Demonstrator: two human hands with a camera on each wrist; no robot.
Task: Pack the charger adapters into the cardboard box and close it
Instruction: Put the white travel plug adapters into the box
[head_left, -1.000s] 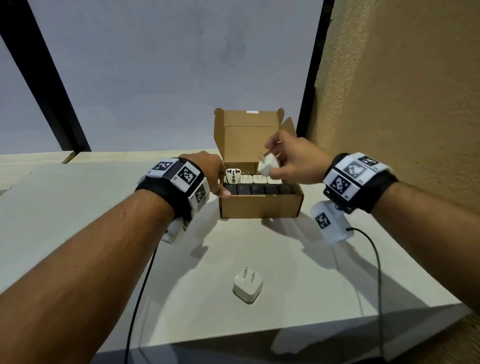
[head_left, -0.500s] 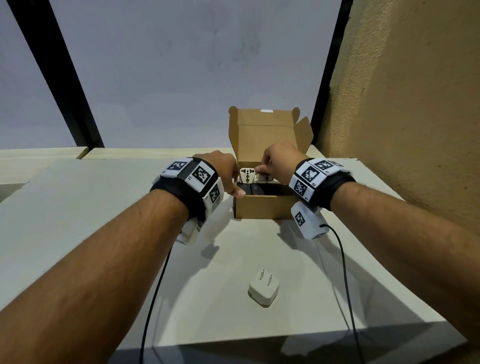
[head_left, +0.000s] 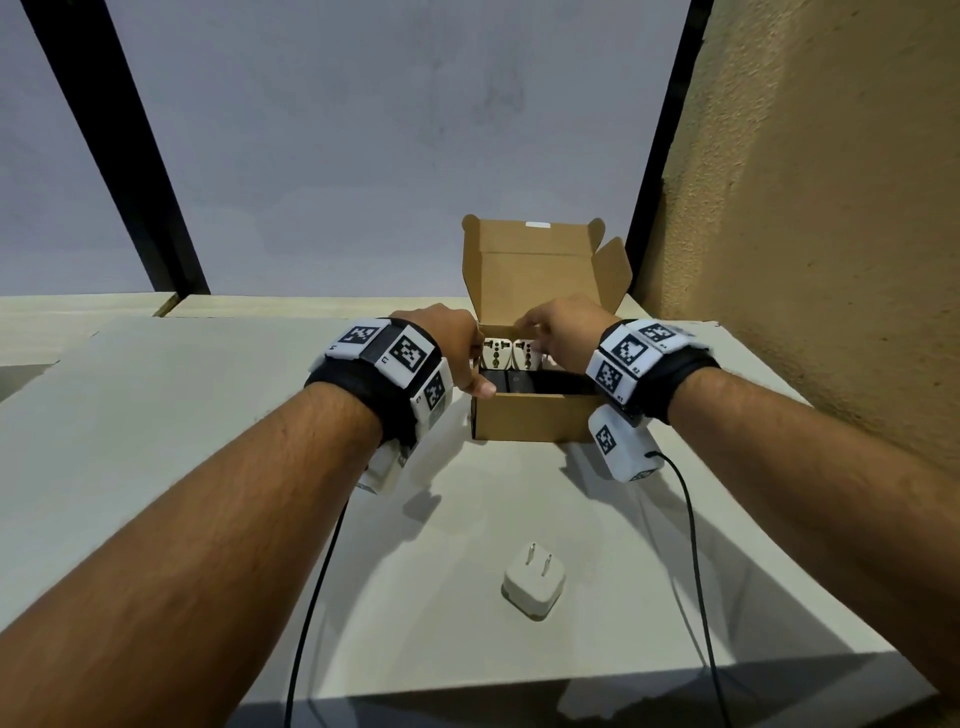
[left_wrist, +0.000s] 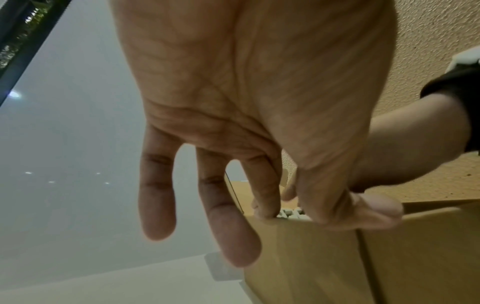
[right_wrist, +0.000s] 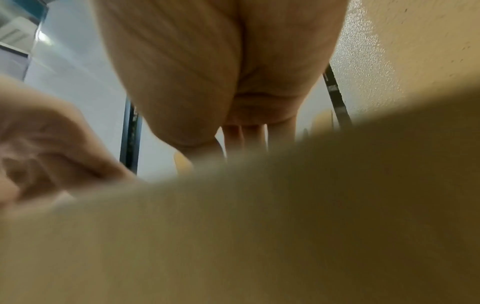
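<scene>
You have one cardboard box (head_left: 535, 423) open on the desk (head_left: 208, 415), two white adapters (head_left: 511, 354) showing upright inside, and one loose adapter (head_left: 533, 588) well behind your wrists. Your left hand (head_left: 452, 343) grips the box's left rim; your right hand (head_left: 563, 332) reaches inside, its grip hidden from view

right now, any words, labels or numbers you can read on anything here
Wrist bands' square marker tags: small characters beside them, too small to read.
Box lid's white sticker: blank or too small to tell.
White adapters in the box: no print visible.
Adapter on the table: none.
</scene>
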